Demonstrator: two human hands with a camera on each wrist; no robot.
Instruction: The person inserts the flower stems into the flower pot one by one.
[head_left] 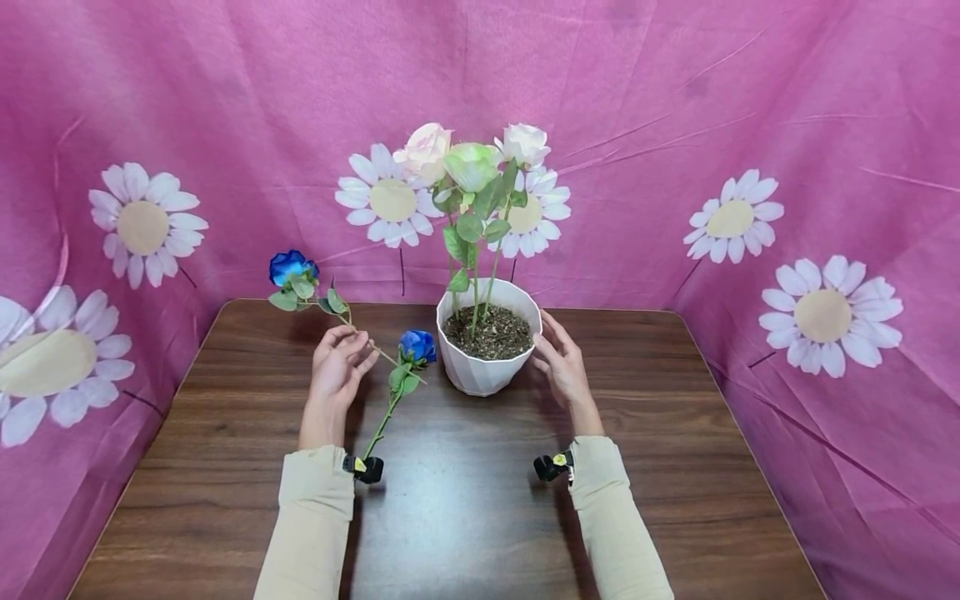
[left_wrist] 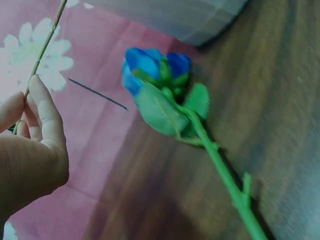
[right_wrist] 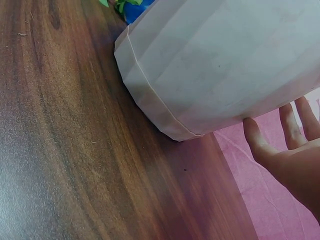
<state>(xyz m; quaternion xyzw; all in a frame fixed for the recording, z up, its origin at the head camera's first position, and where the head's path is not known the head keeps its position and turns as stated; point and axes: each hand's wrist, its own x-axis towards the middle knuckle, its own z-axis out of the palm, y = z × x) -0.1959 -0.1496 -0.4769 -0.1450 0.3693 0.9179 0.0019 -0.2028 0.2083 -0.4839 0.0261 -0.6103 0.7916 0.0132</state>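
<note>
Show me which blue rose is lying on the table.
The blue rose with its bloom beside the white pot; the other blue rose is raised, its stem in the left hand's grip.

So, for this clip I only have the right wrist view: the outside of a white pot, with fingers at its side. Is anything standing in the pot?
Observer: Yes. The head view shows a pale pink flower, a green flower and a white flower upright in the pot.
Operator: And what's the left hand doing?
Observer: It pinches the thin stem of a blue rose.
Operator: There's a scrap of blue at my top edge. The same rose?
Observer: More likely a second rose, also blue; the head view shows its whole bloom, beside the pot on the person's left.
</note>
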